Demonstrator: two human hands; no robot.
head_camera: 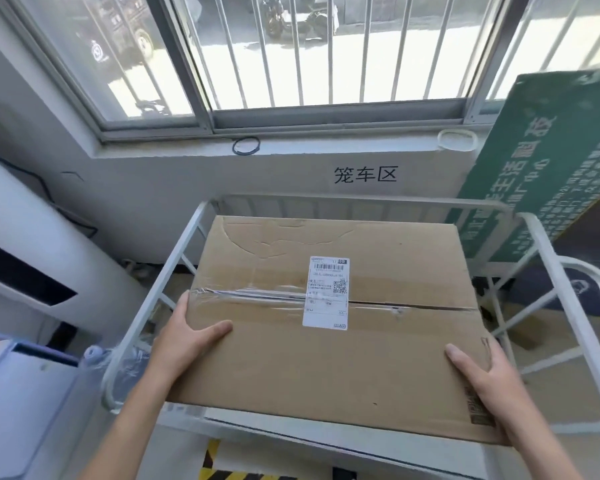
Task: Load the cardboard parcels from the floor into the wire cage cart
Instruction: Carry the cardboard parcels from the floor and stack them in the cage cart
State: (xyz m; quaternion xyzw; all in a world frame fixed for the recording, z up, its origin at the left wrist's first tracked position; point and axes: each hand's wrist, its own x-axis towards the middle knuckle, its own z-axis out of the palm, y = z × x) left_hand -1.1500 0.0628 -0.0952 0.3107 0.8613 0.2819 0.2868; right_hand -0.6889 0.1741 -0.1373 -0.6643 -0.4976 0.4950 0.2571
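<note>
Flat, label up, cardboard parcel above wire cage cart top rails, long axis and taped seam crosswise to cart. Side edges held by left grip and right grip.

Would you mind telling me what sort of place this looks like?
Probably a parcel depot's cage-cart bay: a labelled cardboard parcel held over a white wire cage cart, under a wall sign reading 笼车区.
</note>
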